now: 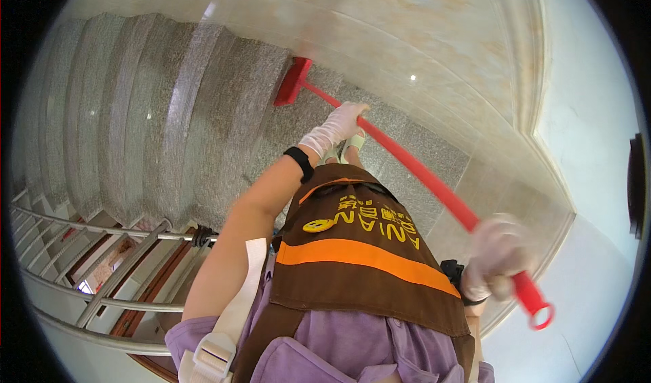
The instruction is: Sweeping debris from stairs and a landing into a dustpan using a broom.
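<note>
A red broom (419, 172) with a long handle runs slantwise across the view. Its red head (293, 81) rests on the grey speckled stone floor, at the edge of the landing beside the tiled wall. My left hand (342, 123), in a thin whitish glove, grips the handle partway down, nearer the head. Close to the handle's ringed end, my right hand (501, 256) is closed around it, also gloved and blurred. Black bands circle both wrists. A brown apron (356, 276) with an orange stripe and yellow writing covers my front.
Stone stairs (152, 113) lie to the left, starting next to the broom head. Metal railings (101, 230) border them at the lower left. A beige tiled wall (407, 42) rises along the landing (427, 154). Pale slippers (354, 141) are on my feet.
</note>
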### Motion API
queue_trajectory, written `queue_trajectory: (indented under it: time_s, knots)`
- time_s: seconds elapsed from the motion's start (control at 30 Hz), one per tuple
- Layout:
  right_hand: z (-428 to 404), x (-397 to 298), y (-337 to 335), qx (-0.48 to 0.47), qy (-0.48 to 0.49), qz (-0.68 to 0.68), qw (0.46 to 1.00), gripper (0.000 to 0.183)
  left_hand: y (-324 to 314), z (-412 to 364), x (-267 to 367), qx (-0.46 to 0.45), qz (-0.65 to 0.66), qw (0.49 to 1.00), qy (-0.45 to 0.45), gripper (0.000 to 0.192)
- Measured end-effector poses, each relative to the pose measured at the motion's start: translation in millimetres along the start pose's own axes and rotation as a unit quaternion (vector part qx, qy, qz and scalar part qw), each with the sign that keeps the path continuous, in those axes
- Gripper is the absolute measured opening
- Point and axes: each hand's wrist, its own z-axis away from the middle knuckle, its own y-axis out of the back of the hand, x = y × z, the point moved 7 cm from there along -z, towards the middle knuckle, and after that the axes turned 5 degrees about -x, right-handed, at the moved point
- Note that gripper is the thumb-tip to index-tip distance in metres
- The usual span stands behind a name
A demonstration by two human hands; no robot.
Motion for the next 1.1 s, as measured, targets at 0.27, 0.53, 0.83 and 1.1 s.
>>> queue_trajectory:
  time_s: [0.27, 0.53, 0.83, 1.1]
  knots:
    - [-0.2, -33.7, 3.3, 0.06, -0.004, -0.125, 0.99, 0.028, -62.3, -9.1, 29.0, -0.064, -0.001, 0.996, -0.066, 0.045]
    - [11.8, -110.7, 52.8, 0.041, 0.097, -0.177, 0.978, 0.025, -82.9, 5.7, 128.8, -0.023, 0.048, 0.994, -0.096, 0.03]
    - [-43.8, -81.2, 11.8, -0.435, -0.008, -0.331, 0.837, 0.021, -45.5, 68.0, 70.6, 0.032, 0.074, 0.994, -0.068, 0.021]
    - [-63.0, 1.0, -9.0, -0.419, 0.067, -0.373, 0.825, 0.021, -55.5, 69.9, -1.8, 0.11, 0.124, 0.985, 0.04, 0.027]
